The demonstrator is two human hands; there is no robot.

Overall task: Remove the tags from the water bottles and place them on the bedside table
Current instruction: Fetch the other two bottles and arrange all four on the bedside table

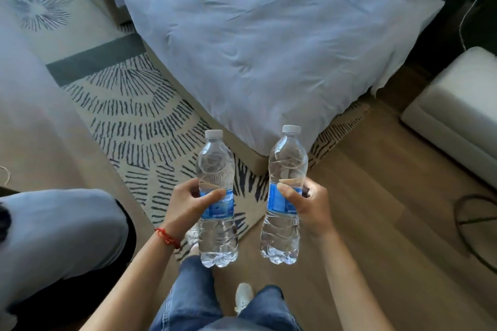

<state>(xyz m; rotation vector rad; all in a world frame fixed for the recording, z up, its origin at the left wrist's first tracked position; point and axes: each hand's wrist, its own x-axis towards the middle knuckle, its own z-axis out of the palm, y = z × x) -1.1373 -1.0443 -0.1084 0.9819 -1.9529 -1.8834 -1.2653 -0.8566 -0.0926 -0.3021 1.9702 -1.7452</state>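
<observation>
I hold two clear plastic water bottles upright in front of me, both with white caps and blue label bands around the middle. My left hand (188, 204) grips the left bottle (216, 169) at its blue label (219, 207), thumb across the front. My right hand (306, 204) grips the right bottle (287, 164) at its own blue label (277, 203). The bottles are apart, about a hand's width between them. A red string bracelet sits on my left wrist. No bedside table shows in this view.
A bed with a white duvet (269, 43) fills the middle, its corner just beyond the bottles. A patterned rug (139, 121) lies left on the wooden floor (376, 169). A white ottoman (457, 115) stands right, a grey cushion (53, 236) left. My jeans and shoes are below.
</observation>
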